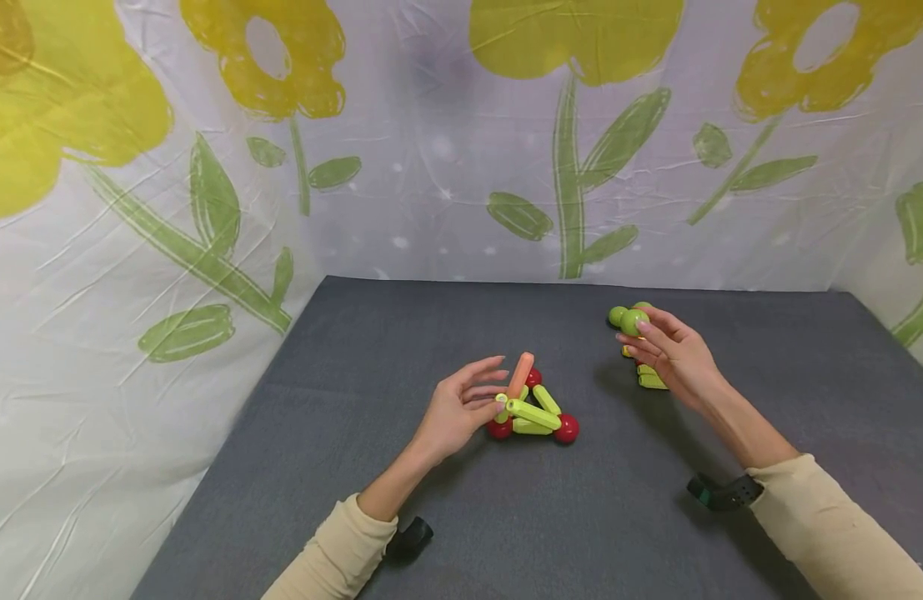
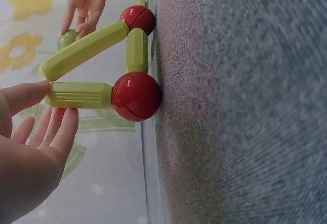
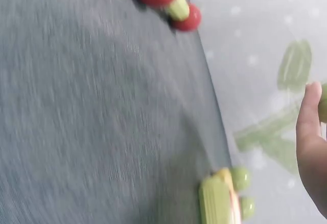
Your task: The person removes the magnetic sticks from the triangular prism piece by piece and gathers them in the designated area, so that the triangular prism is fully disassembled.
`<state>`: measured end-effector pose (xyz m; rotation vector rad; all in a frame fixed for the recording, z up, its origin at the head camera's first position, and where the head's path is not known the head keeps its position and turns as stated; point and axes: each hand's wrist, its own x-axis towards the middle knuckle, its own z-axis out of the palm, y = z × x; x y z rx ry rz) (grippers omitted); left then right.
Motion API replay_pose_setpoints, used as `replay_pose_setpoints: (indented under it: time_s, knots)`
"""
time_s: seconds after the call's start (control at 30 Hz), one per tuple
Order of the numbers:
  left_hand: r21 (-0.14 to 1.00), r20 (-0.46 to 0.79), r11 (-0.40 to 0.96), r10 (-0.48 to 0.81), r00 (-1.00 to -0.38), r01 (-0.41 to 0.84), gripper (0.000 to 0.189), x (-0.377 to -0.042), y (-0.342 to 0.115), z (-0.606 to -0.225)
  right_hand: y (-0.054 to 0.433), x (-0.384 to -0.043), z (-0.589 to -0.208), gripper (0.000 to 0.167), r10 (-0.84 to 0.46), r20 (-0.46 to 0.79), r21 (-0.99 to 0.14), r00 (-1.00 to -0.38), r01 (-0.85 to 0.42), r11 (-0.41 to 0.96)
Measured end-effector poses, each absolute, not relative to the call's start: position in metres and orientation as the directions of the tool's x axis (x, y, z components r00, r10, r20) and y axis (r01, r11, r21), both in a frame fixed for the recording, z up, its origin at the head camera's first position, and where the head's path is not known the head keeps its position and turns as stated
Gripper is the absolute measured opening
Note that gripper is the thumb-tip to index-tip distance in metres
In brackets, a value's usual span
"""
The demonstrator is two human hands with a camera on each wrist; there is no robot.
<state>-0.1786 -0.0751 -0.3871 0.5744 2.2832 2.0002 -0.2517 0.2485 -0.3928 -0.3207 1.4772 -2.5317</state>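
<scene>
On the dark table stands a small frame of red balls (image 1: pixel 566 428) and yellow-green sticks (image 1: pixel 533 414), with an orange stick (image 1: pixel 520 375) rising from its far ball. My left hand (image 1: pixel 457 410) pinches the top of an upright yellow-green stick (image 2: pixel 82 95) between thumb and fingers. This stick rises from a red ball (image 2: pixel 137 96), and a second slanted stick (image 2: pixel 84 51) leans in toward its top. To the right, my right hand (image 1: pixel 677 352) holds a green ball (image 1: pixel 634 322) above the table between thumb and fingers.
Beneath and behind the right hand lie more green balls (image 3: pixel 240 178) and a group of sticks (image 3: pixel 215 200), partly hidden by that hand in the head view. A flower-printed cloth (image 1: pixel 431 208) hangs along the table's back edge and left side.
</scene>
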Motion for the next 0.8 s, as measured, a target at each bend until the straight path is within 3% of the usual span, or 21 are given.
replay_pose_setpoints:
  time_s: [0.27, 0.53, 0.8]
  knots:
    - [0.973, 0.171, 0.087, 0.360, -0.917, 0.216, 0.057, -0.178, -0.078, -0.382, 0.278, -0.267, -0.396, 0.022, -0.290, -0.080, -0.749, -0.954, 0.249, -0.614]
    - [0.967, 0.178, 0.099, 0.395, -0.901, 0.235, 0.061, -0.178, -0.079, -0.382, 0.298, -0.279, -0.403, 0.032, -0.182, -0.124, -0.816, -0.976, 0.204, -0.541]
    - [0.955, 0.202, 0.128, 0.384, -0.901, 0.269, 0.061, -0.176, -0.079, -0.382, 0.313, -0.292, -0.409, 0.089, -0.068, -0.249, -0.857, -0.966, 0.253, -0.449]
